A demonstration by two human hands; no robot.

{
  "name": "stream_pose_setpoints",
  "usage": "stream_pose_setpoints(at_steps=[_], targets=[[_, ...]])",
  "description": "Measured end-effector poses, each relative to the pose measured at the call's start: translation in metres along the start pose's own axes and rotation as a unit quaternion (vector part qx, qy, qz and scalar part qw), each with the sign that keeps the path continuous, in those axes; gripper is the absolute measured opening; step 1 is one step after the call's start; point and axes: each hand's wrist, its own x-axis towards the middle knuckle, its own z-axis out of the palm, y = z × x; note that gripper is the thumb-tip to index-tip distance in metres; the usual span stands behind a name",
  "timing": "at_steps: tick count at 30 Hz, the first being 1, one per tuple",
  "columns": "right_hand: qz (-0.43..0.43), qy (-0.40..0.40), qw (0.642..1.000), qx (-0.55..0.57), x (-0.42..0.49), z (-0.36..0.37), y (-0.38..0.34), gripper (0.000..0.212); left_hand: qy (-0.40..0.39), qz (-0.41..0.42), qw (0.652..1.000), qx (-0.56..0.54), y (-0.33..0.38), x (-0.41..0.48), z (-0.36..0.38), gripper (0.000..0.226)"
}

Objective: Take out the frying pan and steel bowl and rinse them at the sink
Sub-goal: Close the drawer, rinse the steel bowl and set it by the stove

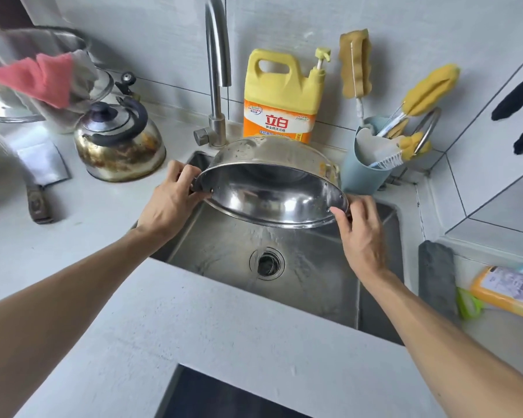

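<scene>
Steel, round and shiny, the two-handled bowl (272,188) tips at frame centre over the sink (314,285), left hand (171,200) and right hand (361,233) grasping its wet handles, which could slip.

Yellow detergent jug (281,95) behind sink, beside faucet: orange label carries large red characters "立白" on white patch. Smaller line of characters under brand, too small to read with certainty. Round blue-rimmed badge upper left of label, its print illegible. Lower label edge hidden behind steel bowl. Orange packet (507,292) on counter at far right: white panel with fine print, blurred, unreadable. No numbers legible anywhere. No readable marks on kettle, cup or other items.
</scene>
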Motion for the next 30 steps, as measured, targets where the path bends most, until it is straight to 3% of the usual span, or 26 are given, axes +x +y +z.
stream_pose_setpoints(at_steps=[6,14,21,25,30], targets=[[0.012,-0.033,0.999,0.011,0.010,-0.015,-0.007,0.029,-0.032,0.013,0.999,0.005,0.002,0.003,-0.013,0.042],[0.097,-0.170,0.980,0.028,0.054,-0.061,-0.016,0.029,-0.150,-0.049,0.987,-0.004,0.025,0.044,-0.063,0.052],[0.194,-0.273,0.941,0.044,0.111,-0.153,-0.046,0.033,-0.175,-0.089,0.980,-0.018,0.081,0.082,-0.133,0.038],[0.235,-0.300,0.924,0.032,0.135,-0.214,-0.069,0.040,-0.200,-0.105,0.974,-0.002,0.124,0.089,-0.182,0.033],[0.248,-0.289,0.925,0.000,0.145,-0.284,-0.097,0.037,-0.229,-0.061,0.971,0.025,0.171,0.091,-0.234,0.033]])
